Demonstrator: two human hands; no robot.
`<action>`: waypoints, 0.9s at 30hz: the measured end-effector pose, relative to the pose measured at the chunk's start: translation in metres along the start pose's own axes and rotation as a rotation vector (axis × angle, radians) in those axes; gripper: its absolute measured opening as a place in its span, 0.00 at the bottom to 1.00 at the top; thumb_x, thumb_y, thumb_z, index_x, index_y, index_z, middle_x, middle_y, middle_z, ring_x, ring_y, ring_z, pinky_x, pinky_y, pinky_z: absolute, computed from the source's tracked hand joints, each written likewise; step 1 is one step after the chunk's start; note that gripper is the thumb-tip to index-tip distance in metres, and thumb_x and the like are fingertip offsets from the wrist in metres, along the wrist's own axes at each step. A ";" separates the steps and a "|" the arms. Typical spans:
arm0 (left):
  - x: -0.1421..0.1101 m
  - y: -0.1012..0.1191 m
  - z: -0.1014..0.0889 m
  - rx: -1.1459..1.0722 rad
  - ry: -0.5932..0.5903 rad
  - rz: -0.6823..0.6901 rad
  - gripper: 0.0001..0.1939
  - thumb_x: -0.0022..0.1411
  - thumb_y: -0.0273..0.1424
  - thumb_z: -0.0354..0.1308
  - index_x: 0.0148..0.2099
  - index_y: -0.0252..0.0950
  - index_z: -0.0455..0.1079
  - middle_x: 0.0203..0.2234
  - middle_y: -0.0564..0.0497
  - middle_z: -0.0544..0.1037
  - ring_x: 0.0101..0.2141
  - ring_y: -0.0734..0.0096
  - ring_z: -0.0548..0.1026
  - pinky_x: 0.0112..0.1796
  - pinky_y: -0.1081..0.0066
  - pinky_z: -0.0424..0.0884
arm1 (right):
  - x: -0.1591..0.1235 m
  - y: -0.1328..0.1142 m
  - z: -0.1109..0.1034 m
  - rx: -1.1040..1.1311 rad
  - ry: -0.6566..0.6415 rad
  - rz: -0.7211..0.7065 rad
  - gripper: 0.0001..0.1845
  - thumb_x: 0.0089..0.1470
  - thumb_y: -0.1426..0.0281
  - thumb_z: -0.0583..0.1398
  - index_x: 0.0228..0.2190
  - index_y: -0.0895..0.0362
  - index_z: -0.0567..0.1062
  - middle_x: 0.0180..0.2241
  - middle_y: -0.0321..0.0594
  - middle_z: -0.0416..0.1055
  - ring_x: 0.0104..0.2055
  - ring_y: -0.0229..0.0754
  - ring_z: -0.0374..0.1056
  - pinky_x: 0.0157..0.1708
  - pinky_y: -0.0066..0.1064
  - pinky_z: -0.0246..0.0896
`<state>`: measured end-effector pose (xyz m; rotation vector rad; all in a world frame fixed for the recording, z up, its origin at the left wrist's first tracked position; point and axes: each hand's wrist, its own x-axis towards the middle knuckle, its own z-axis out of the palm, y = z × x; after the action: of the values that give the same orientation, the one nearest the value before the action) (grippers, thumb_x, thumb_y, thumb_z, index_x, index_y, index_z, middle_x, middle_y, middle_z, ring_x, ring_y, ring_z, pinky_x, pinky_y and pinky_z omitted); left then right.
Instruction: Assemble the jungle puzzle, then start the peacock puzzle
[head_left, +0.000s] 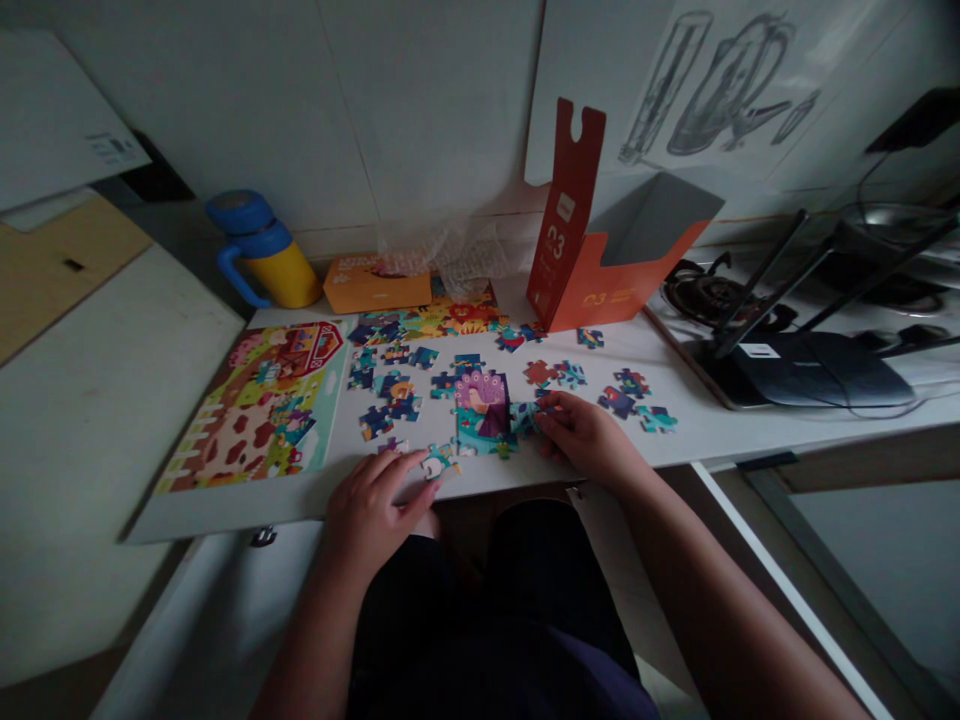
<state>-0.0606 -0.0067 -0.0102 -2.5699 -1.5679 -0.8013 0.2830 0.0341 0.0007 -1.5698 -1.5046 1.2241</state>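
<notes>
Between the fingers of my right hand (574, 432) is a blue-green puzzle piece (525, 417), held at the right side of a partly joined puzzle (480, 410) with a purple peacock. Whether the piece touches the joined part I cannot tell. My left hand (382, 497) rests at the table's front edge with its fingers apart, holding nothing. Close to its fingertips lies a pale teal and white puzzle piece (439, 461). Loose dark blue pieces (396, 395) are spread left of the peacock. More pieces (637, 398) lie right of my right hand.
A finished farm puzzle (262, 410) covers the table's left side. Behind stand a blue-and-yellow jug (266, 255), an orange-yellow box (375, 285), crumpled clear plastic (472, 262) and an open orange box (600, 260). A black router (810, 370) and a gas burner (724, 295) are at the right.
</notes>
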 end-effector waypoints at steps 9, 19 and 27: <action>0.000 0.000 -0.001 0.010 0.012 0.010 0.17 0.73 0.43 0.65 0.58 0.44 0.78 0.47 0.47 0.86 0.48 0.54 0.84 0.49 0.58 0.79 | 0.000 0.003 0.000 0.000 0.000 -0.009 0.16 0.68 0.56 0.59 0.51 0.50 0.72 0.27 0.33 0.78 0.25 0.41 0.75 0.25 0.29 0.67; -0.001 -0.001 0.002 0.014 0.008 0.007 0.17 0.73 0.43 0.65 0.58 0.43 0.79 0.46 0.46 0.85 0.48 0.55 0.83 0.48 0.59 0.79 | 0.000 0.001 0.000 -0.022 0.014 -0.011 0.17 0.67 0.55 0.60 0.51 0.50 0.72 0.27 0.32 0.79 0.25 0.41 0.74 0.25 0.29 0.66; 0.001 0.001 -0.001 0.010 0.013 0.008 0.16 0.73 0.42 0.65 0.58 0.43 0.79 0.45 0.47 0.85 0.46 0.56 0.84 0.47 0.60 0.78 | -0.001 -0.002 0.000 -0.030 0.018 -0.004 0.16 0.67 0.56 0.60 0.51 0.50 0.72 0.26 0.33 0.79 0.25 0.41 0.75 0.25 0.29 0.67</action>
<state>-0.0599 -0.0070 -0.0089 -2.5569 -1.5531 -0.8059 0.2821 0.0333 0.0030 -1.5928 -1.5203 1.1875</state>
